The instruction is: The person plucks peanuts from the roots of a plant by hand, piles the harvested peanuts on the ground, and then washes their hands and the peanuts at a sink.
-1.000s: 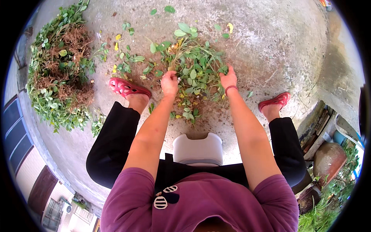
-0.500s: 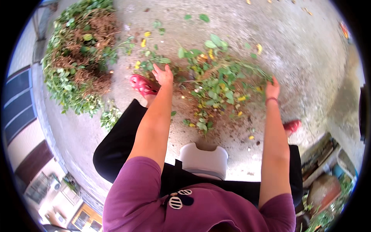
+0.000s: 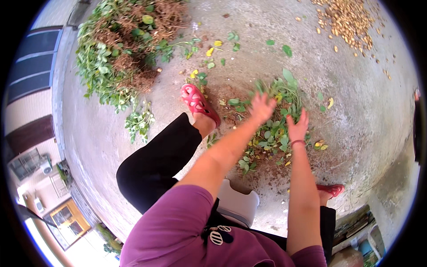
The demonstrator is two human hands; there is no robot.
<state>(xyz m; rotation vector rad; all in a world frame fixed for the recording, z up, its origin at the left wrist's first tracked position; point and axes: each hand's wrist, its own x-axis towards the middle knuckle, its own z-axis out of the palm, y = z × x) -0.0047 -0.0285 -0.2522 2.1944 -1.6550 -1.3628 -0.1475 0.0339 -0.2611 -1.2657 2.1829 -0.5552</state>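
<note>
A loose pile of green leafy stems, mixed with yellow leaves and dirt, lies on the concrete in front of me. My left hand, slightly smeared by motion, is over the left side of the pile with its fingers spread. At the pile's right edge my right hand has its fingers apart, touching or just beside the leaves. A red band circles the right wrist. Neither hand visibly holds anything, though leaves bunch up between them.
A big heap of leafy plants with brown roots lies at far left. Small tan pods like peanuts are spread at far right. Red shoes are on my feet, either side of the pile. A grey-white stool stands under me.
My left hand has swept right and my right hand inward, bringing them close together. The leaves are bunched more tightly between them. The view has shifted right, showing the tan pods.
</note>
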